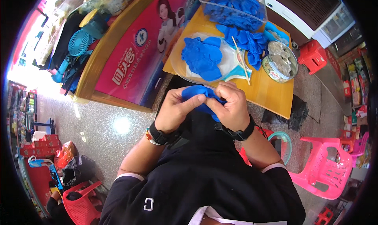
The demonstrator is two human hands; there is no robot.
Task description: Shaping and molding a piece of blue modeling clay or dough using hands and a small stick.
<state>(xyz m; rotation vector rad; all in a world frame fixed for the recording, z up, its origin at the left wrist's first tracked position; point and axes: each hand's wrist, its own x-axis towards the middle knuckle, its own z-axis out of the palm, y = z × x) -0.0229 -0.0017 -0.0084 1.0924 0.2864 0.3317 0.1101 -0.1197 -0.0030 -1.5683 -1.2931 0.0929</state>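
Observation:
Both hands are pinched together over my lap, just in front of the table's near edge. My left hand [175,109] has its thumb pressed on a soft, thin blue piece [195,91] like a petal or cloth cut-out. Thumb and fingers of my right hand [233,103] are closed on the same piece, close beside the left thumb. Part of it hangs below the fingers. Beyond my hands, a heap of similar blue pieces [201,56] lies in a shallow clear round tray [176,67]. A thin wooden stick [241,60] rests slantwise at the tray's right side.
On the wooden table [271,100] are loose blue pieces [248,42], a clear bin [262,17] of more, and a round tin [279,76] holding pale lumpy material. A pink-fronted counter [130,63] stands left. A pink plastic chair [325,168] is at right, a red chair [82,205] lower left.

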